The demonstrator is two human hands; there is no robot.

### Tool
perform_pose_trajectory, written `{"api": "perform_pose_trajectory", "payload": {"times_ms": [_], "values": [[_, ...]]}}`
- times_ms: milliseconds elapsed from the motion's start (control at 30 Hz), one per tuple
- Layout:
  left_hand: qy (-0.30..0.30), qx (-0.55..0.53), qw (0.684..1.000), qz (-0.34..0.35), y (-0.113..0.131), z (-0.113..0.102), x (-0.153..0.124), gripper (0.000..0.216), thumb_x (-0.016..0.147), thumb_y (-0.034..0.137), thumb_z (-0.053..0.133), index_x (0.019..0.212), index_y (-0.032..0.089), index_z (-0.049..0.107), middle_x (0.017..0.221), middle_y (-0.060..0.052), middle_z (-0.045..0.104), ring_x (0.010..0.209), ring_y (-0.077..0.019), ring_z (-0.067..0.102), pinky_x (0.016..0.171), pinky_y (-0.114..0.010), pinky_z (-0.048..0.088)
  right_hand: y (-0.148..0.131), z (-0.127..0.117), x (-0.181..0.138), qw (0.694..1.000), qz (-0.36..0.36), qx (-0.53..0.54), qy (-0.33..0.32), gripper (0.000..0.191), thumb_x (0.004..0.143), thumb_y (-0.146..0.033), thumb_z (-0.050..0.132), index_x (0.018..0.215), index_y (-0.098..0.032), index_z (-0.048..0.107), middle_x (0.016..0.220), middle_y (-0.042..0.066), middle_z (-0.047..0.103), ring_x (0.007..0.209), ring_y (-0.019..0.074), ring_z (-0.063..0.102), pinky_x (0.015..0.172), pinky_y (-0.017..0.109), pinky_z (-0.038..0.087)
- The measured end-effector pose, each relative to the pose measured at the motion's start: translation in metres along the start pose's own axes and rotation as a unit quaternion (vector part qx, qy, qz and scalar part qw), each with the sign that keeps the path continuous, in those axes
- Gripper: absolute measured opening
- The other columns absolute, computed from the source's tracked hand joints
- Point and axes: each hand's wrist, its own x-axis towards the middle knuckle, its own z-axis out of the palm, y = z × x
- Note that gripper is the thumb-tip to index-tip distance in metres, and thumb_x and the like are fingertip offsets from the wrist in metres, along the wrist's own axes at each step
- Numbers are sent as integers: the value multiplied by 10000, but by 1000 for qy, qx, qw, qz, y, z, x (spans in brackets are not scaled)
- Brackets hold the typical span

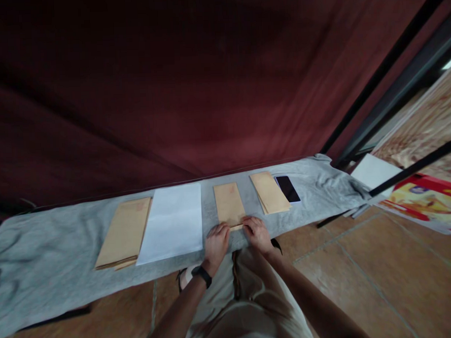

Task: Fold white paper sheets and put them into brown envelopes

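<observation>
A brown paper envelope (pixel 229 201) lies in front of me on the grey cloth, its near end at the cloth's front edge. My left hand (pixel 217 240) grips the left corner of that near end, fingers curled over it. At the right corner, my right hand (pixel 258 233) has its fingers closed on the same end. Between the hands, a narrow flap (pixel 236 228) shows a fold line. The fingertips partly cover both corners.
Left of me lie white paper sheets (pixel 171 220) and a stack of brown envelopes (pixel 124 231). To the right are a few more envelopes (pixel 272 193) and a phone (pixel 287 189). A dark red curtain (pixel 208 100) hangs behind the cloth-covered surface (pixel 51 264). A black metal bar (pixel 414 174) crosses at right.
</observation>
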Motion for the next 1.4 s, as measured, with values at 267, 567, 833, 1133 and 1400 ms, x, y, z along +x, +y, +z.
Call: {"api": "perform_pose_trajectory", "payload": {"times_ms": [267, 567, 833, 1133, 1400], "values": [[-13, 6, 1000, -13, -3, 1, 0, 255, 936, 105, 493, 1083, 216, 668, 1143, -44, 735, 1042, -202, 678, 923, -351, 548, -13, 2, -6, 999, -16, -31, 2, 296, 996, -187, 429, 1199, -210, 644, 1224, 80, 686, 1181, 225, 594, 1070, 459, 437], [-39, 78, 994, 65, -4, 6, -16, 435, 891, 61, 466, 1283, 152, 629, 1362, -103, 640, 1282, -220, 577, 1096, -382, 467, -53, 23, -37, 990, -87, -93, -57, 495, 1006, -233, 437, 1486, -113, 435, 1486, 129, 517, 1396, 236, 442, 1177, 473, 364], [-30, 93, 992, 77, -2, 4, -26, 462, 999, 284, 406, 1412, 118, 528, 1458, -121, 551, 1384, -232, 481, 1167, -434, 395, -53, 4, -34, 989, -50, -114, -77, 475, 1020, -242, 404, 1486, -163, 445, 1499, 86, 509, 1395, 212, 449, 1203, 463, 315], [-29, 126, 991, 45, -2, 2, -39, 506, 999, 349, 414, 1436, 108, 500, 1505, -142, 489, 1420, -249, 431, 1188, -436, 357, -35, -17, -34, 987, -25, -146, -58, 474, 1023, -233, 400, 1492, -177, 443, 1489, 101, 518, 1386, 216, 465, 1197, 456, 319], [-49, 107, 991, 58, 31, 14, -29, 547, 982, 215, 359, 1517, 98, 366, 1567, -149, 403, 1475, -240, 331, 1215, -447, 310, -33, -12, -37, 989, -18, -136, -45, 484, 1002, -190, 400, 1482, -175, 459, 1486, 114, 519, 1395, 238, 455, 1196, 504, 311]]}}
